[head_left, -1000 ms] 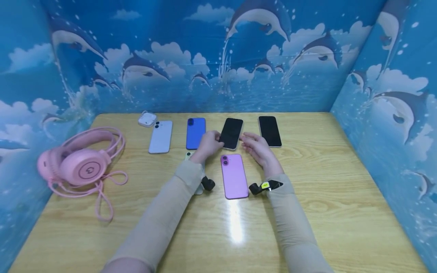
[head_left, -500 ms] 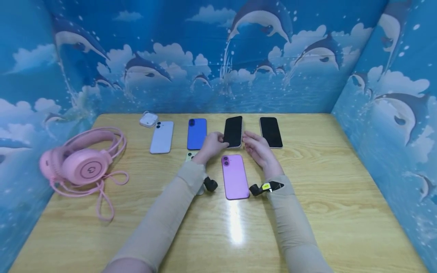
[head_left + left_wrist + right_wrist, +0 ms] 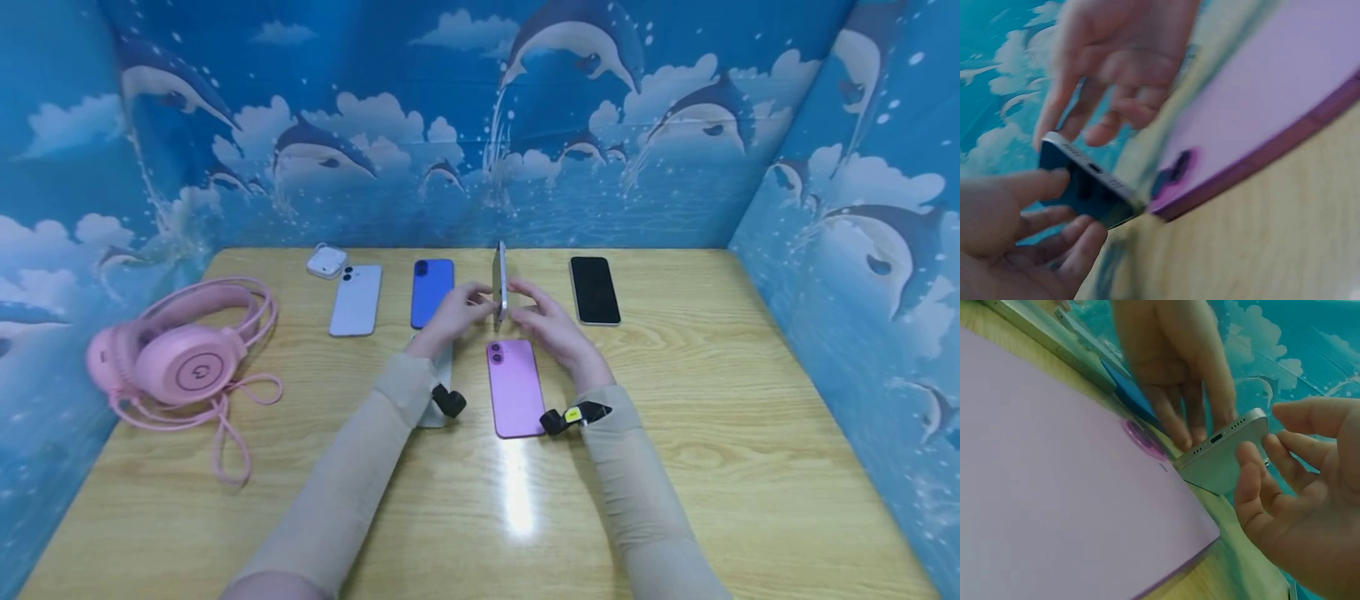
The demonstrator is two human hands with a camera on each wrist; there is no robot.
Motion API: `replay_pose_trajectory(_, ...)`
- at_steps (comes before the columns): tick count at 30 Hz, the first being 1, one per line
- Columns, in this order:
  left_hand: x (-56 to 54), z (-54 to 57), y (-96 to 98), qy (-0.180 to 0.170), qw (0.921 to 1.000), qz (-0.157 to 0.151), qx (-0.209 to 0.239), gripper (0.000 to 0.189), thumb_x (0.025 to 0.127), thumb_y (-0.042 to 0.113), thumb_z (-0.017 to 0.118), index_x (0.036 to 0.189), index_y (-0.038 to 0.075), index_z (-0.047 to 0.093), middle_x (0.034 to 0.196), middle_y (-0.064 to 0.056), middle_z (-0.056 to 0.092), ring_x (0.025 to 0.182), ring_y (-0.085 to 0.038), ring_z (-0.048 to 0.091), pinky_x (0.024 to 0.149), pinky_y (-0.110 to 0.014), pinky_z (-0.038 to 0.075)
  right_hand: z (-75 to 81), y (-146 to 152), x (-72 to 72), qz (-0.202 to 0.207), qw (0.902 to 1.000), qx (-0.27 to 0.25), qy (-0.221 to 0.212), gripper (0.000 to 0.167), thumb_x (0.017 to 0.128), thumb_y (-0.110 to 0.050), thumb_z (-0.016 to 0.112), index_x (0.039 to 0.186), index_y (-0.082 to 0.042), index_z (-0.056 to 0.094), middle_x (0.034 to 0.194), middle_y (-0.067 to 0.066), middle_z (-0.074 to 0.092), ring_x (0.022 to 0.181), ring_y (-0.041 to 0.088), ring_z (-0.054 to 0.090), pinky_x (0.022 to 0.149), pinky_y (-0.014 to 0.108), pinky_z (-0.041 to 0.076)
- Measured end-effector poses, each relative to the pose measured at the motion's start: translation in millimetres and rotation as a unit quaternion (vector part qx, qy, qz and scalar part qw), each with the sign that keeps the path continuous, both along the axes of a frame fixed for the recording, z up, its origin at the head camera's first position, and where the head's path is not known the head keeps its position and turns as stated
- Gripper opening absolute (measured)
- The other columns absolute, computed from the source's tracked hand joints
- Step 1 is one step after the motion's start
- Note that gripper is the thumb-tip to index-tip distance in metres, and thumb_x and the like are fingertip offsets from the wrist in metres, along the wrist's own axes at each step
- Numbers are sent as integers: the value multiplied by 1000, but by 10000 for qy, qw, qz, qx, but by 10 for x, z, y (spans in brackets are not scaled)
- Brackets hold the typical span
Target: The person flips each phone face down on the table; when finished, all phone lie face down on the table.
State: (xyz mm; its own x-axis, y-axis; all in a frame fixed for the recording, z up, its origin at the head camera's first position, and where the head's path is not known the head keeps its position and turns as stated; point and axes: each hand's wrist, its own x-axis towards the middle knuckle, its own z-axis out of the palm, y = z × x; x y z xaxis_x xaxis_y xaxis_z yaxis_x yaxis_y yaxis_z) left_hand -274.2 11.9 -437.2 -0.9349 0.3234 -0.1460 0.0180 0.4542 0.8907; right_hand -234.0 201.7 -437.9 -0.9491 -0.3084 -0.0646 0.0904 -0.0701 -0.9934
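Observation:
A smartphone [image 3: 500,283] stands on its long edge between my hands, its black screen facing left, its pale back facing right and silver frame uppermost. My left hand [image 3: 453,317] touches the screen side; in the left wrist view its fingertips [image 3: 1060,180] lie on the dark glass. My right hand [image 3: 551,329] is at the back side, fingers spread and slightly bent; in the right wrist view its index fingertip [image 3: 1282,414] is right at the phone's top corner. Just below lies a pink-purple phone [image 3: 516,387], camera side up.
A blue phone [image 3: 432,292], a white phone [image 3: 356,302] and a white case [image 3: 326,262] lie to the left. Pink headphones [image 3: 191,358] rest farther left. A black-screened phone [image 3: 596,290] lies right. My left forearm partly covers a pale phone [image 3: 442,367].
The smartphone lay flat, screen up; its right edge has risen until it stands upright with the screen facing left. Both hands have shifted slightly left with it.

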Motion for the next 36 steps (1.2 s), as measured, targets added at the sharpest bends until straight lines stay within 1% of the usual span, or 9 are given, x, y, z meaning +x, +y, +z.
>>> replay_pose_trajectory(2,-2,37,-68,-14,9998,-14,218,41,92,22,64,129,8,55,112,-11,62,105,-26,56,89,-38,49,-1,-29,-2,202,9995,237,38,58,94,-8,56,148,-14,35,148,2,35,101,17,51,89,35,43)
replay_pose_trajectory(5,3,97,-138,-53,9996,-26,283,37,94,25,61,128,11,57,112,-9,62,104,-25,57,88,-38,49,7,-62,3,433,9975,557,52,58,94,-10,57,148,-17,36,148,0,36,111,22,51,94,41,44)
replay_pose_trajectory(8,5,133,-177,-142,9993,163,306,33,95,25,58,125,9,60,111,-9,62,98,-24,59,85,-37,50,10,-82,7,547,9947,869,38,56,94,-12,58,146,-17,38,147,2,38,116,27,49,94,43,44)
replay_pose_trajectory(12,-1,128,-218,-228,9975,587,312,29,94,21,55,116,5,63,106,-9,64,91,-21,59,80,-34,51,-17,-85,-4,400,9909,1280,-62,50,95,-14,57,143,-13,43,143,6,43,114,30,51,91,41,46)
replay_pose_trajectory(16,-24,86,-238,-338,9961,806,-91,28,92,25,59,112,6,63,102,-8,63,90,-20,59,77,-32,52,-52,-77,-23,48,9831,1819,-205,45,97,-14,55,140,-8,46,139,11,47,111,29,53,90,39,48)
replay_pose_trajectory(23,-25,-10,-174,41,9944,571,-889,23,91,23,64,104,5,62,94,-9,62,80,-20,59,65,-29,52,-96,-61,-55,-546,9669,2462,-394,41,97,-15,54,136,-7,50,126,13,54,103,24,56,84,34,51)
replay_pose_trajectory(27,-19,-29,-82,132,9938,458,-1000,28,91,20,63,112,1,62,98,-10,64,81,-20,60,66,-28,53,-106,-39,-57,-703,9640,2520,-469,40,97,-15,54,136,-7,50,121,13,55,96,23,56,81,31,52)
replay_pose_trajectory(31,-16,1,3,305,9923,410,-1128,33,91,16,61,120,1,61,103,-10,64,86,-19,58,74,-29,52,-89,-11,-45,-774,9617,2579,-519,40,96,-16,54,136,-6,50,119,13,55,92,22,55,77,30,52)
replay_pose_trajectory(36,-20,24,53,217,9910,134,-1317,36,92,14,60,127,5,60,111,-11,63,79,-19,58,67,-30,52,-81,30,-52,-906,9562,2741,-486,40,97,-16,53,135,-6,50,115,12,57,87,21,55,69,27,50)
